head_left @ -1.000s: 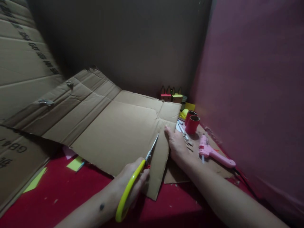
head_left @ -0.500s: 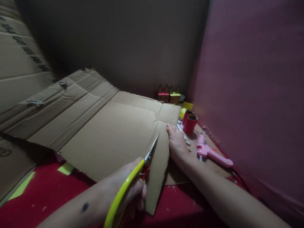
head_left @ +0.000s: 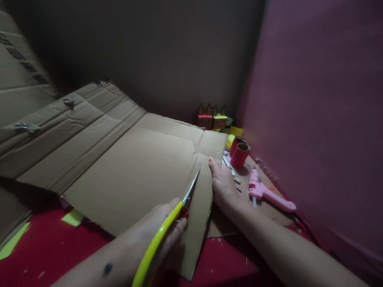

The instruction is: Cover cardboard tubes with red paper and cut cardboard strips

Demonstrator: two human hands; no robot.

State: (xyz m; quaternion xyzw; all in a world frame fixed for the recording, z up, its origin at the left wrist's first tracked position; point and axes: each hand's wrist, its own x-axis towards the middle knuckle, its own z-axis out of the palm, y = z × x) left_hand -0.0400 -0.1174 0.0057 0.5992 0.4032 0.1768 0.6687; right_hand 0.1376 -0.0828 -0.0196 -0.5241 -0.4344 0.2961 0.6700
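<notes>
A large brown cardboard sheet (head_left: 128,171) with fold lines spreads across the middle of the view. My left hand (head_left: 166,217) is closed around scissors (head_left: 163,231) with a thick yellow handle. One metal blade shows above the sheet, pointing up and away, beside a narrow cardboard flap that hangs toward me; the other blade is hidden. My right hand (head_left: 223,179) grips the sheet's right edge, thumb on top and fingers out of sight underneath.
A pink glue gun (head_left: 266,193) with a cord lies on a board at the right. Behind it stand two red tubes (head_left: 240,155) and small red and yellow boxes with pointed tops (head_left: 212,119). More cardboard (head_left: 22,75) leans at left. Yellow-green scraps (head_left: 72,217) lie on the red tabletop.
The far left part of the sheet has shifted left and slightly down in view. My left fingers have drawn up and in on the scissors. My right hand keeps its grip.
</notes>
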